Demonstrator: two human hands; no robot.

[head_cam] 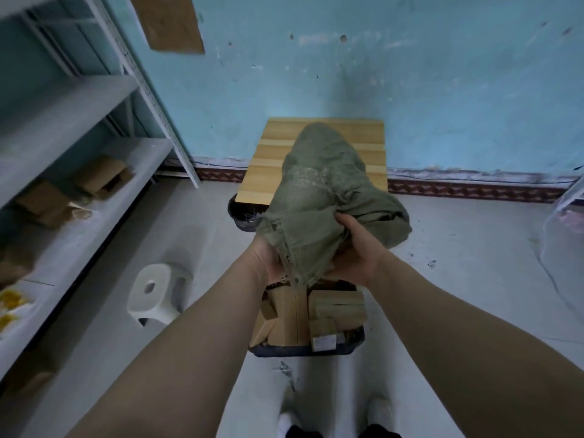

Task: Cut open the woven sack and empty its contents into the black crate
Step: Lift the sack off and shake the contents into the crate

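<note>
A green woven sack (pixel 319 191) hangs in the air, held up in front of me with its frayed open end pointing down. My left hand (pixel 268 263) grips the frayed edge from the left. My right hand (pixel 357 248) clutches a bunch of the fabric on the right. Directly below the open end sits the black crate (pixel 303 350) on the floor, filled with several tan cardboard boxes (pixel 338 308). The sack hides the far part of the crate.
A wooden slatted table (pixel 271 159) stands against the blue wall behind the sack, with a dark bin (pixel 240 216) under its near edge. A white plastic stool (pixel 155 295) sits left of the crate. White metal shelving (pixel 63 137) with cardboard boxes lines the left side.
</note>
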